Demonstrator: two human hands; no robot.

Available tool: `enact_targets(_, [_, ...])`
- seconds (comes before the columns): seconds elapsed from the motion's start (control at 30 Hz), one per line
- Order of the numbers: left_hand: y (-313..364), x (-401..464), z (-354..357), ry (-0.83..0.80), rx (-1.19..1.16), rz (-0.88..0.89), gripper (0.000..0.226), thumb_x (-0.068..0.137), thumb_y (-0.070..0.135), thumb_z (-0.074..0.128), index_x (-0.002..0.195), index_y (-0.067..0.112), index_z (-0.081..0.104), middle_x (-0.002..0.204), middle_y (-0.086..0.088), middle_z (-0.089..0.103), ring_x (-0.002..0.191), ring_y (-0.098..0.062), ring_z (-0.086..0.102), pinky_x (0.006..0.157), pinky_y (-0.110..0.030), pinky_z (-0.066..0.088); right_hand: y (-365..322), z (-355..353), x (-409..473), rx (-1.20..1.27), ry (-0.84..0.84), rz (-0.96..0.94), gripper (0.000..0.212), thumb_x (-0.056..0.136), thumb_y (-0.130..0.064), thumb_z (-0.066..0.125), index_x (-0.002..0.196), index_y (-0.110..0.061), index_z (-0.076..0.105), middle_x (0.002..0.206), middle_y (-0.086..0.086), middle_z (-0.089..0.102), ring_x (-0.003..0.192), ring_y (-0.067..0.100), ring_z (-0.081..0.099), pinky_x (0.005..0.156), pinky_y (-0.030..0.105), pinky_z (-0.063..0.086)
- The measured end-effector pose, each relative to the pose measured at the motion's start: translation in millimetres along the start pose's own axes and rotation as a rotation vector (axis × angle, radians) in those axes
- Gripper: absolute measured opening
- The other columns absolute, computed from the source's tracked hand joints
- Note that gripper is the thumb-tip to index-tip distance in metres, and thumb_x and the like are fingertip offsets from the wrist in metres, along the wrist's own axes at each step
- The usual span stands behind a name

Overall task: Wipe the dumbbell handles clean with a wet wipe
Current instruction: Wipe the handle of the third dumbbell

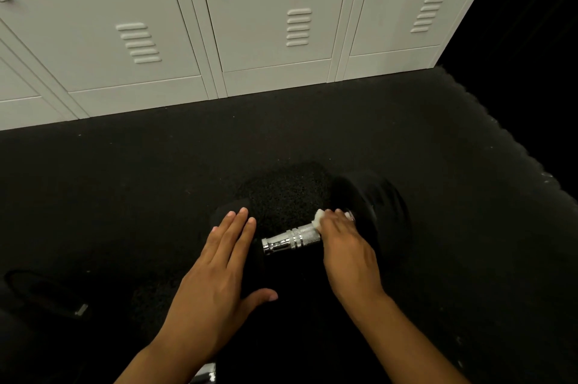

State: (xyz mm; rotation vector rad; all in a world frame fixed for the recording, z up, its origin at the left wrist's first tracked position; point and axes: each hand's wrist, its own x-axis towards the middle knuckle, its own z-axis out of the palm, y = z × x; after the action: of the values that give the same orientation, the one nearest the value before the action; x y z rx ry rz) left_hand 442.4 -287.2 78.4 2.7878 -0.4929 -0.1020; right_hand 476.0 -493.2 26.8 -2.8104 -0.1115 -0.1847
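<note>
A black dumbbell lies on the dark floor with its chrome handle showing between my hands. My left hand rests flat, fingers straight, on the dumbbell's left head. My right hand is curled over the right end of the handle and holds a white wet wipe against it, next to the right head. Most of the wipe is hidden under my fingers.
Grey metal lockers stand along the far edge of the black rubber floor. A dark object with a small metal part lies at the lower left. Another chrome piece peeks out at the bottom edge.
</note>
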Motion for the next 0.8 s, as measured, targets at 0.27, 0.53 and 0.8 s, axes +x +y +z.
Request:
enact_targets(0.27, [0.9, 1.3, 0.7, 0.011, -0.015, -0.002, 0.094, 0.074, 0.068, 0.041, 0.144, 0.008, 0.027, 0.153, -0.004, 0.022, 0.142, -0.012, 0.007, 0.113, -0.023, -0.001, -1.5, 11.9, 9.6, 0.001, 0.069, 0.017, 0.029, 0.069, 0.003, 0.074, 0.097, -0.003, 0.066, 0.104, 0.016, 0.068, 0.108, 0.030, 0.060, 0.090, 0.039, 0.046])
enact_targets(0.53, [2.1, 1.5, 1.3, 0.026, -0.017, -0.014, 0.094, 0.072, 0.068, 0.042, 0.144, 0.009, 0.029, 0.152, -0.003, 0.023, 0.142, -0.009, 0.004, 0.113, -0.021, -0.001, -1.0, 6.4, 10.6, 0.049, 0.053, -0.003, 0.013, 0.078, -0.004, 0.069, 0.089, -0.009, 0.065, 0.098, 0.010, 0.069, 0.107, 0.028, 0.061, 0.092, 0.035, 0.045])
enact_targets(0.8, [3.1, 1.0, -0.9, 0.009, -0.004, -0.013, 0.093, 0.073, 0.068, 0.040, 0.144, 0.008, 0.029, 0.152, -0.004, 0.024, 0.142, -0.009, 0.002, 0.113, -0.022, -0.004, -1.2, -14.7, 16.8, 0.104, -0.113, -0.106, 0.014, 0.095, -0.021, 0.045, 0.092, -0.015, 0.058, 0.097, 0.000, 0.064, 0.093, 0.017, 0.059, 0.075, 0.028, 0.046])
